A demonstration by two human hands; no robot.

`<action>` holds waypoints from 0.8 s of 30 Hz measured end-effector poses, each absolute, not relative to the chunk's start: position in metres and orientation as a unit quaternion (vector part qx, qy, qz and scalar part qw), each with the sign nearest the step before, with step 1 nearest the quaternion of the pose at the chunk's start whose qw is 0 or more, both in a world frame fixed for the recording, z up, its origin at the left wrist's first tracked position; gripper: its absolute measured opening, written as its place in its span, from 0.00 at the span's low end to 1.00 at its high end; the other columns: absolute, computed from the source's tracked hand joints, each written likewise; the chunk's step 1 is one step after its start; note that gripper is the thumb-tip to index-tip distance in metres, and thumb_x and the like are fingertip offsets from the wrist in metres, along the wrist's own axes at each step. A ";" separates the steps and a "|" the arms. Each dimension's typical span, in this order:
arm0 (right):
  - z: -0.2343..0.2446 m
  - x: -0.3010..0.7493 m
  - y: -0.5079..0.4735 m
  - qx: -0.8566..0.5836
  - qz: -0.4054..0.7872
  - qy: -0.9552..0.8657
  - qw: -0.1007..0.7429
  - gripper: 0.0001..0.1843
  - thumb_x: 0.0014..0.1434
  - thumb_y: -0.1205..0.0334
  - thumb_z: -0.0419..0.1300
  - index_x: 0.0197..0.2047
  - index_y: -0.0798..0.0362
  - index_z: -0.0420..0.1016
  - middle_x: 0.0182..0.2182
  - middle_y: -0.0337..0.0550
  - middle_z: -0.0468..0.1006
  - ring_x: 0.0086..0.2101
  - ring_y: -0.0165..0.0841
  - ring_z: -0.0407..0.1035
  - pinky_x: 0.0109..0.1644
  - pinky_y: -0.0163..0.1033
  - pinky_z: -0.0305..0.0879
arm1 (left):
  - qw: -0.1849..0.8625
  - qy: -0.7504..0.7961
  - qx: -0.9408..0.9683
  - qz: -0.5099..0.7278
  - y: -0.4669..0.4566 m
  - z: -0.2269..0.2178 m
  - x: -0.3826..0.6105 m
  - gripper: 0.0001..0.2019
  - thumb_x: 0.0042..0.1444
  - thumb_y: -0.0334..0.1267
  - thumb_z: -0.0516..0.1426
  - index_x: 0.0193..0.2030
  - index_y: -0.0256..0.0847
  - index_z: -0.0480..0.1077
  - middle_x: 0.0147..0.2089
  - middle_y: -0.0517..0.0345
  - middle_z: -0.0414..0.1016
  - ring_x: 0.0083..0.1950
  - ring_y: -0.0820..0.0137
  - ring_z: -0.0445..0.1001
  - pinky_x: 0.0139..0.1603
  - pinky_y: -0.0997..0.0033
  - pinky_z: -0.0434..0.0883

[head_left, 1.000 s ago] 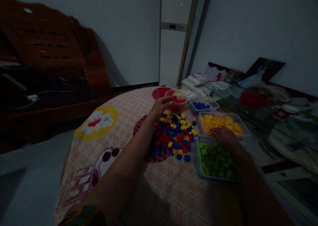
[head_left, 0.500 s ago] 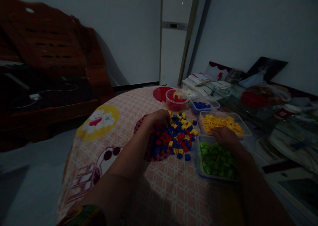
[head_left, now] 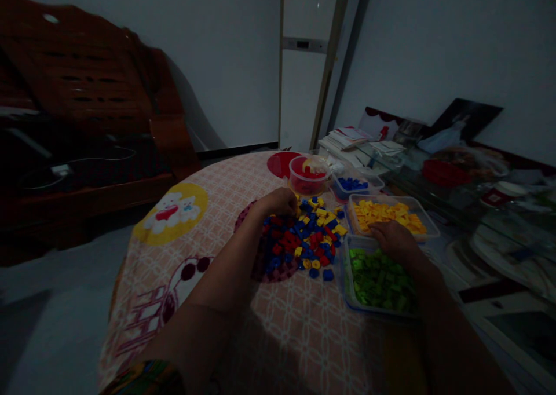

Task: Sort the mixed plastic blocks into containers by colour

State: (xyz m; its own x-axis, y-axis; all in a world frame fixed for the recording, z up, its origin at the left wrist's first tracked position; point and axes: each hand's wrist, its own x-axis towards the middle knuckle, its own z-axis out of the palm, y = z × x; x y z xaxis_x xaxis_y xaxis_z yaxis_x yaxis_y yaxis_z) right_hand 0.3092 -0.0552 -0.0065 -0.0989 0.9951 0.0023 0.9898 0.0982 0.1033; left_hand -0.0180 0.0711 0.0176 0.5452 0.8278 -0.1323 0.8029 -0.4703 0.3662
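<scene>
My left hand [head_left: 281, 202] is at the far left side of a mixed pile of red, blue and yellow toy bricks [head_left: 310, 233], fingers bunched downward; whatever they pinch is hidden. My right hand [head_left: 394, 240] is closed at the near rim of a clear plastic box of yellow bricks [head_left: 386, 212], with its fingertips over the edge. Below that wrist stands a second clear box [head_left: 345, 285] holding green bricks [head_left: 377, 279], partly covered by my forearm.
Behind the pile are a round clear tub [head_left: 299, 180] with red pieces and a box of blue bricks [head_left: 353, 184]. A patterned cloth [head_left: 208, 192] covers the table. To the right, a cluttered glass table [head_left: 460, 209] holds papers, bags and a cup [head_left: 504, 192]. A wooden bench [head_left: 87, 94] stands left.
My left hand has shifted very slightly up and away at the pile's far left side. My right hand stays at the yellow bricks' box.
</scene>
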 end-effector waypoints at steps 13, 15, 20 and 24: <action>-0.006 0.310 -0.055 0.674 0.030 0.738 0.028 0.22 0.71 0.61 0.45 0.46 0.54 0.81 0.44 0.50 0.84 0.43 0.40 0.75 0.44 0.40 0.61 | 0.199 0.436 0.875 -0.064 0.069 0.013 -0.011 0.19 0.36 0.30 0.71 0.40 0.44 0.82 0.39 0.59 0.84 0.39 0.66 0.78 0.39 0.74 0.69; -0.006 0.310 -0.055 0.673 0.029 0.738 0.025 0.22 0.71 0.61 0.45 0.44 0.53 0.81 0.44 0.50 0.84 0.42 0.40 0.75 0.43 0.40 0.61 | 0.191 0.431 0.879 -0.068 0.068 0.013 -0.009 0.19 0.37 0.29 0.70 0.40 0.43 0.82 0.39 0.59 0.84 0.39 0.66 0.78 0.39 0.74 0.70; -0.006 0.309 -0.058 0.666 0.048 0.744 0.017 0.22 0.71 0.62 0.45 0.48 0.53 0.81 0.45 0.50 0.84 0.43 0.40 0.75 0.45 0.40 0.63 | 0.235 0.408 0.882 -0.024 0.071 0.010 -0.016 0.19 0.40 0.26 0.67 0.43 0.39 0.81 0.37 0.58 0.83 0.38 0.67 0.78 0.39 0.75 0.71; -0.004 0.307 -0.058 0.671 0.048 0.739 0.026 0.22 0.70 0.62 0.45 0.46 0.53 0.82 0.46 0.51 0.84 0.43 0.41 0.75 0.46 0.41 0.63 | 0.301 0.394 0.862 0.100 0.080 0.009 -0.027 0.18 0.44 0.29 0.65 0.45 0.38 0.81 0.38 0.58 0.83 0.39 0.68 0.79 0.39 0.76 0.71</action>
State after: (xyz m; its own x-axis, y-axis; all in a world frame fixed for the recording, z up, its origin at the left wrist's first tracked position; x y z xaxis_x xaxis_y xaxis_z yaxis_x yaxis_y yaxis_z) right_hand 0.3071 -0.0582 -0.0044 -0.0972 0.9949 0.0260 0.9899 0.0940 0.1060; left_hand -0.0275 0.0796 0.0088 0.6689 0.7405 -0.0651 0.6200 -0.5074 0.5985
